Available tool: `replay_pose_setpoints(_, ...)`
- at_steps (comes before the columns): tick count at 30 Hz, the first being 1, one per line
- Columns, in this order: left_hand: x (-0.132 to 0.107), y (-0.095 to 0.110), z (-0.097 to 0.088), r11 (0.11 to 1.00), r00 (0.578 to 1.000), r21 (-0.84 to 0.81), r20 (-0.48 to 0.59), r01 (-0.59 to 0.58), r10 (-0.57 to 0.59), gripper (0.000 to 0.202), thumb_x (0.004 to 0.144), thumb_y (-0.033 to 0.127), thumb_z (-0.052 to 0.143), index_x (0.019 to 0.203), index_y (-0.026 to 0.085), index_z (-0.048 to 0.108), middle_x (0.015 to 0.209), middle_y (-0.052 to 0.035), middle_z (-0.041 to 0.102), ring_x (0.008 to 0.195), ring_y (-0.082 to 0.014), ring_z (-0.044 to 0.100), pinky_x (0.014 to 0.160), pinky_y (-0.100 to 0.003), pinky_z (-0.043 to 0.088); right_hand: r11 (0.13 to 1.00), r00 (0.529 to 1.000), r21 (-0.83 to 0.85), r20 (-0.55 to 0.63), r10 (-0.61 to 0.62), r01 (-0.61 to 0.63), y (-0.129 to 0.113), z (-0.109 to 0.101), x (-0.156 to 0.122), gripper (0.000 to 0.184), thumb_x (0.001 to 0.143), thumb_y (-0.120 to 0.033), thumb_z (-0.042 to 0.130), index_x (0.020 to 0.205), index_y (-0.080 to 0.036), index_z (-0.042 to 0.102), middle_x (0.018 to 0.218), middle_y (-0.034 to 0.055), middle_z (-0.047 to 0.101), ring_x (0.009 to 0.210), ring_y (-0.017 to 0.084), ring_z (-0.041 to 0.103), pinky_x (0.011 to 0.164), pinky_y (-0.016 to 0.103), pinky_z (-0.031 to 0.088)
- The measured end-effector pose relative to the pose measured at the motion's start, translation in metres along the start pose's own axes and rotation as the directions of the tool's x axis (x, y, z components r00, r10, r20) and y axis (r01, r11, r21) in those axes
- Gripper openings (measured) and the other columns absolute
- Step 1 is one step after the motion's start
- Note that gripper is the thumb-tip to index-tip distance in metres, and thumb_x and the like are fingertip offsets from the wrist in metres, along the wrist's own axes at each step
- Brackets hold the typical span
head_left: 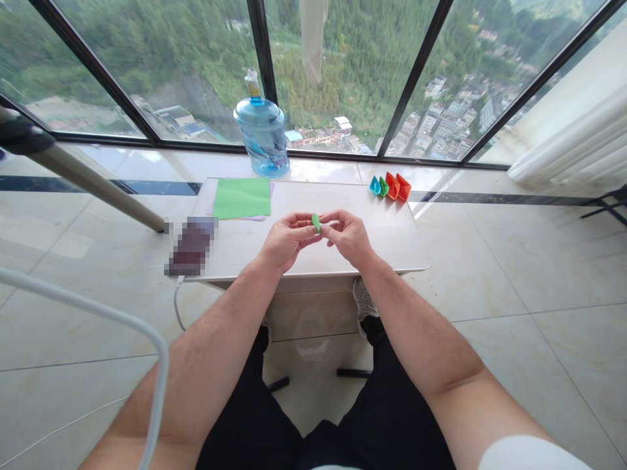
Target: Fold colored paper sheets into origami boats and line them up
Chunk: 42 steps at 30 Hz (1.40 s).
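Both my hands are raised over the small white table [392, 251], pinching one small folded green paper piece [316, 222] between them. My left hand [285, 240] grips its left side with thumb and fingers closed. My right hand [349, 235] pinches its right side, fingers curled. A stack of paper sheets with a green sheet [242, 198] on top lies at the table's far left. Several folded paper boats [390, 187], blue, green and orange-red, stand at the far right corner.
A blurred-out dark object [192, 247] lies at the table's left edge. A blue water jug [263, 134] stands on the sill by large windows. A pole [83, 175] slants in from the left, a white tube [117, 320] curves nearby. A dark chair leg [607, 202] shows right.
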<state>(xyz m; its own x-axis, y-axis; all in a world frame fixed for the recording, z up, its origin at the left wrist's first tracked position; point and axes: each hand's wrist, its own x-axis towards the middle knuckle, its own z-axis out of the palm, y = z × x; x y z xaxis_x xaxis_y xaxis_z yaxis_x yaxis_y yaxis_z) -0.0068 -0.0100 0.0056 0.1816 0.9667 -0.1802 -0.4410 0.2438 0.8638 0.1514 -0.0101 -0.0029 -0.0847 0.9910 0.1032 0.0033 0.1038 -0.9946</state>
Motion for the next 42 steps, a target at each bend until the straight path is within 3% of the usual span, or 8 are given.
replay_pose_setpoints(5,0.0,-0.001,-0.002,0.999,0.999,0.015,0.023,0.031,-0.031,0.034,0.057,0.015,0.089,0.085,0.013,0.071,0.082,-0.0046,0.075,0.08,-0.0164,0.072,0.083,-0.034,0.058,1.0,0.999,0.015,0.04,0.027,-0.028,0.0,-0.002,0.002,0.039,0.065,-0.038,0.084,0.096,-0.019,0.069,0.085,0.0008,0.073,0.066,0.012,0.063,0.052,0.024,0.054)
replay_pose_setpoints(13,-0.001,-0.002,0.003,0.999,0.998,0.032,-0.055,0.01,-0.008,0.035,0.052,0.019,0.092,0.079,0.015,0.07,0.078,-0.0012,0.072,0.072,-0.0131,0.068,0.073,-0.029,0.057,0.998,0.995,-0.001,-0.071,0.064,-0.064,0.002,0.003,0.003,0.029,0.064,-0.04,0.084,0.076,-0.018,0.069,0.064,-0.0021,0.067,0.055,0.011,0.059,0.05,0.025,0.053)
replay_pose_setpoints(24,0.002,0.0,0.001,1.0,0.993,0.016,-0.117,-0.001,0.003,0.035,0.053,0.026,0.092,0.079,0.013,0.071,0.076,-0.0034,0.072,0.072,-0.0144,0.068,0.071,-0.029,0.056,0.999,0.998,0.005,-0.047,0.038,-0.038,0.002,0.005,0.002,0.039,0.07,-0.051,0.08,0.086,-0.016,0.076,0.067,0.002,0.071,0.061,0.015,0.064,0.054,0.028,0.057)
replay_pose_setpoints(30,0.0,0.0,0.004,0.995,0.988,0.098,-0.154,0.005,0.01,0.036,0.052,0.027,0.09,0.078,0.015,0.069,0.074,-0.0018,0.07,0.07,-0.0142,0.066,0.069,-0.03,0.055,0.997,0.996,-0.071,-0.079,0.034,-0.04,0.003,0.005,0.001,0.029,0.071,-0.043,0.079,0.08,-0.017,0.072,0.065,-0.0002,0.069,0.055,0.012,0.058,0.05,0.025,0.051)
replay_pose_setpoints(34,0.0,-0.002,0.006,0.988,0.982,0.15,-0.179,-0.029,0.056,0.037,0.05,0.028,0.089,0.077,0.015,0.067,0.074,-0.0012,0.069,0.07,-0.0135,0.064,0.069,-0.029,0.053,0.99,0.996,-0.135,-0.089,0.02,-0.032,0.002,0.006,-0.001,0.026,0.068,-0.041,0.079,0.078,-0.019,0.07,0.066,-0.0012,0.068,0.059,0.012,0.059,0.054,0.025,0.05)
replay_pose_setpoints(42,0.002,-0.013,0.008,0.92,0.941,0.351,-0.216,-0.172,0.259,0.025,0.057,0.029,0.082,0.073,0.015,0.068,0.067,0.0003,0.067,0.062,-0.0124,0.058,0.061,-0.026,0.047,0.943,0.988,-0.332,-0.143,-0.051,0.0,0.003,0.013,-0.004,0.022,0.083,-0.039,0.064,0.076,-0.02,0.074,0.064,-0.001,0.067,0.061,0.014,0.06,0.061,0.026,0.048)
